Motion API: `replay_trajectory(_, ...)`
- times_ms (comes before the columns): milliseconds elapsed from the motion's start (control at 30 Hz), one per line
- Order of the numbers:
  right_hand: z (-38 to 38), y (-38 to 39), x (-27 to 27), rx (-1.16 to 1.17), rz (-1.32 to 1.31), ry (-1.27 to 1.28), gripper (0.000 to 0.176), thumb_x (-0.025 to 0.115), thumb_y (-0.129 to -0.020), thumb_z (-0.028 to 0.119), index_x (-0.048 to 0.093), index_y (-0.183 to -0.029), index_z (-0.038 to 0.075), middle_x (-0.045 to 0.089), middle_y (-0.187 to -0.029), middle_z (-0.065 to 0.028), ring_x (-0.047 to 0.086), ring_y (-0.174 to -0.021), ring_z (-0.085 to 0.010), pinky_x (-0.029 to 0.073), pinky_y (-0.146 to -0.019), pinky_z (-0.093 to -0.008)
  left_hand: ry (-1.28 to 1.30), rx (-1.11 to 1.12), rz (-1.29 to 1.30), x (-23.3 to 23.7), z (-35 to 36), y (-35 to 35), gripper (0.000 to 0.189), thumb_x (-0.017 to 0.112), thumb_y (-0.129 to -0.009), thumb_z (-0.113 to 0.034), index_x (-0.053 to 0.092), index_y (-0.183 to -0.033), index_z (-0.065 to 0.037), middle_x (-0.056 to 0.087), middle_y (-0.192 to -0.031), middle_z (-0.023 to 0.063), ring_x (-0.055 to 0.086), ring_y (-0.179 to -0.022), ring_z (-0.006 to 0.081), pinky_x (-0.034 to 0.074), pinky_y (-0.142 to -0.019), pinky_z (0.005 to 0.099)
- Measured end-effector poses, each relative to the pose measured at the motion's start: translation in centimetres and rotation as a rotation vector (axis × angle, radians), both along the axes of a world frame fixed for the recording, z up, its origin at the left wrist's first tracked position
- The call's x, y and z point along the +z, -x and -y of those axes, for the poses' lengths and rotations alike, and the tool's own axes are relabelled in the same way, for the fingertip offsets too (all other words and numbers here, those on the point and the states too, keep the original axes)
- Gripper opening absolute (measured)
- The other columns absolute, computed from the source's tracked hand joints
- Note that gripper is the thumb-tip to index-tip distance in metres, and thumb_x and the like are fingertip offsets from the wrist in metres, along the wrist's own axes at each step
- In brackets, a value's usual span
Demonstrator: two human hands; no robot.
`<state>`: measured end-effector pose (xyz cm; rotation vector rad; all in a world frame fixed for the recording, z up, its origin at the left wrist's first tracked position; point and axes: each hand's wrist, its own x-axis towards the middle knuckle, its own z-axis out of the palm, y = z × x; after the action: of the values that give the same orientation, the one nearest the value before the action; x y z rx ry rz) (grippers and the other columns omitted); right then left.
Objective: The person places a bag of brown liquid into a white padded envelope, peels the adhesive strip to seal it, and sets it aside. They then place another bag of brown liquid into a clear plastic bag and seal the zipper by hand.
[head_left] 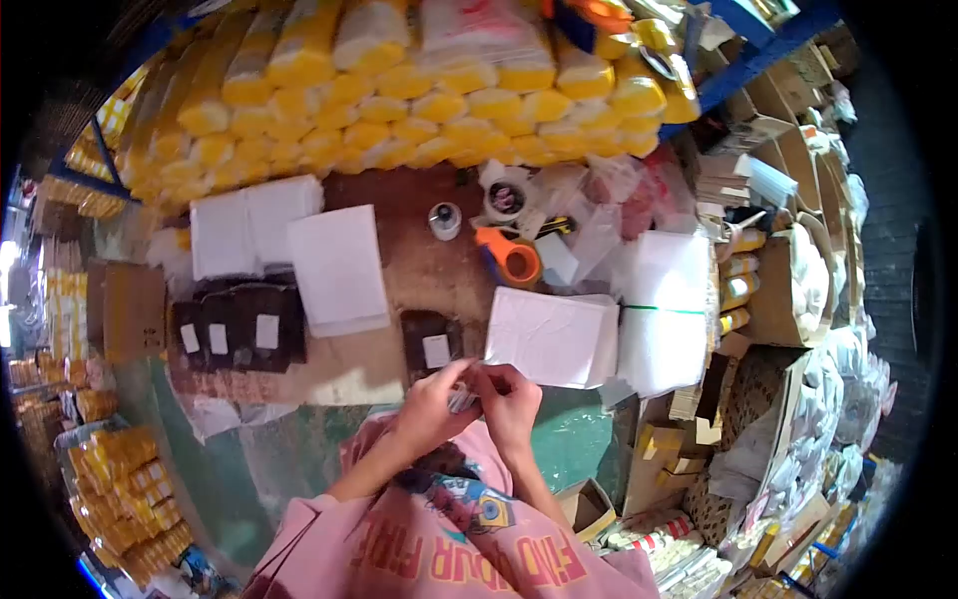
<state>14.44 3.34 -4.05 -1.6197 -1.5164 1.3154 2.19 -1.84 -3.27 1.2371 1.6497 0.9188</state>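
My left hand (429, 407) and my right hand (510, 404) meet in front of my body at the table's near edge. Fingers of both are bent and pinched together at the tips. Between them shows a bit of something small and pale (462, 400); its kind is hidden. Just beyond the hands lies a dark flat package (420, 329) bearing a white label (436, 351). Right of it sits a stack of white flat packets (547, 334). Another white stack (339, 268) and several dark labelled packages (242, 317) lie to the left.
An orange tape dispenser (518, 262), a small round container (444, 221) and clear plastic bags (599, 215) lie further back. A white bundle with a green band (663, 334) stands right. Yellow-and-white packs (419, 105) are piled behind. Cardboard boxes (778, 290) line the right side.
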Motion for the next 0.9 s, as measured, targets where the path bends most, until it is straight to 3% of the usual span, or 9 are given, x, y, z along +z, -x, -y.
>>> replay_trajectory(67, 2.4, 1.1, -0.6, -0.003, 0.009, -0.009, 0.015, 0.071, -0.083, 0.011, 0.069, -0.085, -0.004, 0.069, -0.069, -0.0095, 0.063, -0.063, -0.0089, 0.051, -0.058, -0.026, -0.087, 0.0, -0.14, -0.4, 1.8, 0.5, 0.052, 0.066, -0.077, -0.005, 0.051, -0.127, 0.001, 0.065, -0.103, 0.0237, 0.065, -0.093, 0.0387, 0.054, -0.077, 0.0426)
replay_trajectory(200, 3.8, 3.5, -0.7, -0.032, -0.059, -0.027, 0.022, 0.07, -0.086, 0.012, 0.061, -0.076, -0.005, 0.066, -0.066, -0.0087, 0.062, -0.062, -0.0087, 0.051, -0.056, -0.0249, -0.069, 0.099, -0.206, -0.5, 4.7, 1.9, 0.043, 0.057, -0.083, -0.004, 0.052, -0.125, 0.001, 0.064, -0.098, 0.025, 0.064, -0.084, 0.0414, 0.054, -0.068, 0.0466)
replay_trajectory(300, 3.7, 6.3, -0.5, -0.047, -0.18, -0.05, 0.025, 0.065, -0.091, 0.013, 0.054, -0.075, -0.002, 0.063, -0.065, -0.0068, 0.061, -0.061, -0.009, 0.047, -0.054, -0.0231, 0.008, 0.076, -0.291, -0.6, 7.7, 4.6, 0.039, 0.058, -0.083, -0.005, 0.056, -0.122, 0.0, 0.065, -0.097, 0.0234, 0.064, -0.083, 0.0402, 0.053, -0.067, 0.0462)
replay_trajectory(333, 3.9, 6.9, 0.0, -0.008, -0.225, -0.047, 0.024, 0.064, -0.092, 0.013, 0.054, -0.076, -0.002, 0.062, -0.065, -0.0056, 0.059, -0.06, -0.008, 0.046, -0.053, -0.0225, 0.057, 0.106, -0.287, -0.1, 7.9, 5.2, 0.034, 0.061, -0.081, -0.004, 0.06, -0.114, -0.002, 0.067, -0.091, 0.0206, 0.067, -0.083, 0.0363, 0.055, -0.067, 0.0414)
replay_trajectory(467, 4.8, 9.0, 0.4, 0.127, -0.355, 0.022, 0.022, 0.062, -0.093, 0.013, 0.054, -0.078, -0.001, 0.06, -0.065, -0.0036, 0.053, -0.06, -0.0053, 0.044, -0.052, -0.0226, -0.036, 0.361, 0.063, 0.0, 8.4, 6.8, 0.034, 0.067, -0.073, 0.0, 0.062, -0.107, -0.001, 0.068, -0.087, 0.0135, 0.069, -0.084, 0.0294, 0.055, -0.072, 0.0324)
replay_trajectory(567, 6.3, 10.0, 0.5, 0.184, -0.211, 0.028, 0.021, 0.06, -0.095, 0.013, 0.054, -0.079, 0.0, 0.059, -0.07, -0.0004, 0.053, -0.065, -0.0035, 0.043, -0.055, -0.02, -0.144, 0.353, 0.099, 1.3, 8.2, 8.7, 0.035, 0.067, -0.072, 0.001, 0.062, -0.107, 0.0, 0.067, -0.096, 0.0128, 0.068, -0.089, 0.0293, 0.054, -0.076, 0.0328)
replay_trajectory(733, 7.8, 10.5, -0.9, 0.183, -0.101, 0.033, 0.02, 0.061, -0.094, 0.012, 0.056, -0.081, -0.001, 0.061, -0.071, -0.0018, 0.055, -0.065, -0.0047, 0.046, -0.057, -0.0207, -0.304, 0.218, -0.43, -0.8, 10.4, 9.6, 0.022, 0.062, -0.072, 0.001, 0.063, -0.093, -0.005, 0.063, -0.091, 0.0127, 0.062, -0.081, 0.0321, 0.052, -0.073, 0.0391)
replay_trajectory(900, 8.0, 10.5, -1.3, 0.171, -0.135, 0.095, 0.018, 0.063, -0.092, 0.011, 0.06, -0.084, -0.005, 0.066, -0.078, -0.0055, 0.061, -0.072, -0.0075, 0.052, -0.064, -0.0223, -0.101, 0.24, -0.248, -1.8, 11.3, 9.6, 0.017, 0.062, -0.077, -0.003, 0.064, -0.094, -0.002, 0.067, -0.082, 0.0135, 0.065, -0.076, 0.0348, 0.053, -0.067, 0.041)
